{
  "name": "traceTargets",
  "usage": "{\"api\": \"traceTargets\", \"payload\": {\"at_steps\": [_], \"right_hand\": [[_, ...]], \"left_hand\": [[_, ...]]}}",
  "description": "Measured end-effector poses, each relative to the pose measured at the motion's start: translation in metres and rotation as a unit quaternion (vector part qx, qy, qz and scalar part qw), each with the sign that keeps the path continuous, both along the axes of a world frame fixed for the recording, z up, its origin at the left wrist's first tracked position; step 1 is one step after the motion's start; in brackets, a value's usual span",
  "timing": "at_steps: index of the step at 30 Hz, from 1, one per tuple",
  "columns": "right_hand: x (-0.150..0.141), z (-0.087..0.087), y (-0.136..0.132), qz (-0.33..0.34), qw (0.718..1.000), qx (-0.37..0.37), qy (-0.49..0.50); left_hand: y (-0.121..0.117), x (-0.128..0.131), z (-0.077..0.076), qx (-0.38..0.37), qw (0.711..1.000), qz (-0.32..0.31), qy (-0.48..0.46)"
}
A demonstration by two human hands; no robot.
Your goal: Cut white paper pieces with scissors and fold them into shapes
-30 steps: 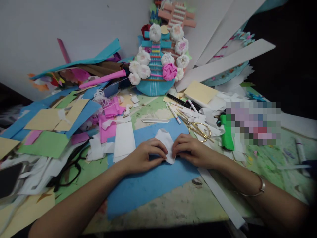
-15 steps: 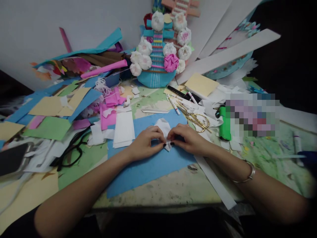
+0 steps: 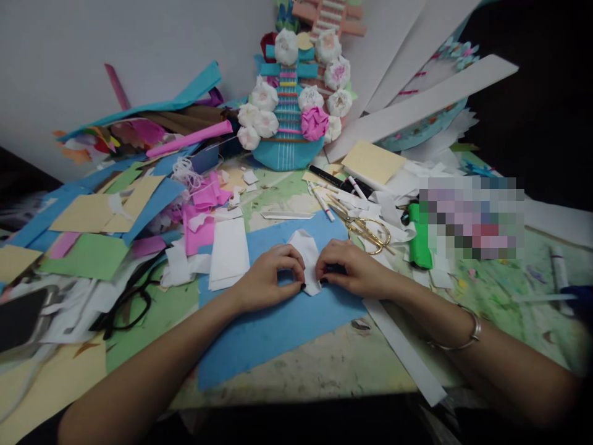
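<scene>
A small white paper piece, rounded at the top and narrowing at the bottom, is held between my two hands above a blue sheet. My left hand pinches its left edge low down, thumb against fingertips. On the opposite edge, my right hand has a similar pinch with curled fingers. To the left of my left hand lies a stack of white paper strips. Gold-handled scissors rest just beyond my right hand.
Paper-flower-covered blue instrument model stands at the back. Coloured paper scraps, black glasses and a phone lie left. A green roll, markers and a long white strip are on the right.
The lower part of the white paper, gathered between my fingertips before, now looks flatter and more spread out. My hands have drawn slightly apart. The whole view has shifted a little.
</scene>
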State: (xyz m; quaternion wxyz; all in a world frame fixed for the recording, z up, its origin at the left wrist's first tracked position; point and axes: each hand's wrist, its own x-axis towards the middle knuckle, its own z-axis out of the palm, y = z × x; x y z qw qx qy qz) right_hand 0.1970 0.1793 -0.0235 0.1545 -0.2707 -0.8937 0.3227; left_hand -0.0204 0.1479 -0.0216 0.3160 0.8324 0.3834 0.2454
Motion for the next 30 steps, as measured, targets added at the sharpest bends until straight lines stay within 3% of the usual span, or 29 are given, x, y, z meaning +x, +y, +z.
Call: {"api": "traceTargets", "payload": {"at_steps": [17,30], "right_hand": [[-0.008,0.003,-0.006,-0.022,0.999,0.015,-0.033],[-0.011,-0.004,-0.008,-0.047,0.996,0.059,-0.046]], "left_hand": [[-0.004,0.009,-0.001,-0.001,0.999,0.044,0.018],[-0.005,0.01,-0.007,0.047,0.997,0.045,0.047]]}}
